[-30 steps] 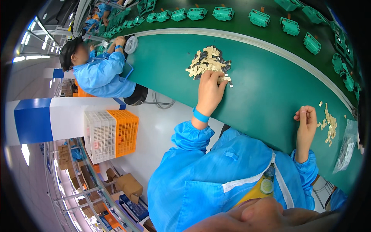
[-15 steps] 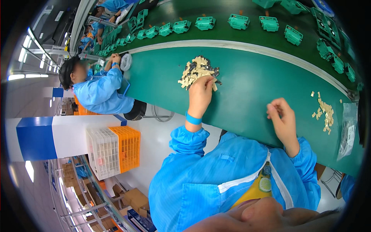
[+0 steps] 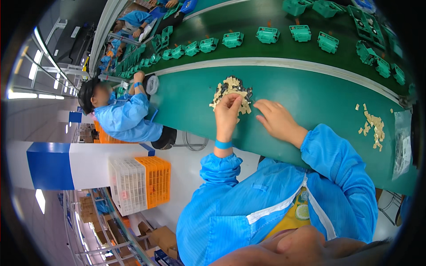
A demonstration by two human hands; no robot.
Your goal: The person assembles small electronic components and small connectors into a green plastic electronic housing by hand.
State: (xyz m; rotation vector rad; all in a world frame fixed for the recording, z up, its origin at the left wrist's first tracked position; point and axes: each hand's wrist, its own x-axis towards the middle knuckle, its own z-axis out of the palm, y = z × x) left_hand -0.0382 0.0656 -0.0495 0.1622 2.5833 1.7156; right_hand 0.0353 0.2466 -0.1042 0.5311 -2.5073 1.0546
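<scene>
On the green work table lies a pile of small cream and black pieces. My left hand, with a blue band at its wrist, is at the near edge of this pile, thumb and fingertips pinched together. Whatever sits between those fingertips is too small to make out. Just right of the pile, my right hand reaches in with fingers stretched out and thumb apart, and no piece shows in it. Farther right on the table is a smaller scatter of cream pieces.
A clear plastic bag lies at the table's right end. Beyond a pale metal rail, green housings stand in a row on a conveyor. At the left, a person in blue works at the same table. White and orange crates stand below left.
My right hand has moved left, from the table's right part to beside the pile, and its fingers have straightened. My left hand stays pinched at the pile. The whole view has shifted slightly.
</scene>
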